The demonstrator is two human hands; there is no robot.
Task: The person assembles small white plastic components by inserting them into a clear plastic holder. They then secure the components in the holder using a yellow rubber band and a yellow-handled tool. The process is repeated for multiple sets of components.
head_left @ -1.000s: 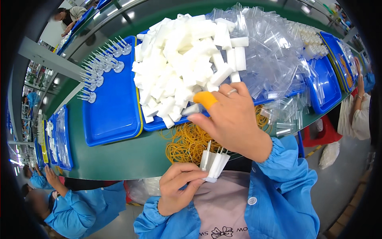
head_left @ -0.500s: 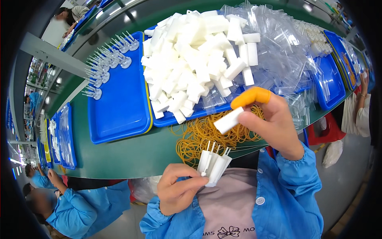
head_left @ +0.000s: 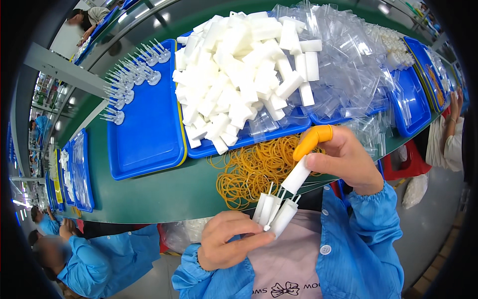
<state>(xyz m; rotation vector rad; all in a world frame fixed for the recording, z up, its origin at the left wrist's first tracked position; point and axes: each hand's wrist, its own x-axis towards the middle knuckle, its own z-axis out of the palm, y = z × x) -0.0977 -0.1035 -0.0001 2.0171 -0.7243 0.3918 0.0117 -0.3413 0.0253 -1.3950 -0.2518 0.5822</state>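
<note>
Block (head_left: 296, 177), wht, in R hand (head_left: 347, 158), pronged pc (head_left: 275, 211) in L hand (head_left: 230, 241)

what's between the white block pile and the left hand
Head view: the rim of the blue tray, then tangled yellow bands on the green tabletop.

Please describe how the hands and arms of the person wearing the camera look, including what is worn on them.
Both arms wear loose blue sleeves with gathered cuffs at the wrists. The right hand has a yellow-orange cover on its index finger. The left hand shows no glove or finger cover.
</note>
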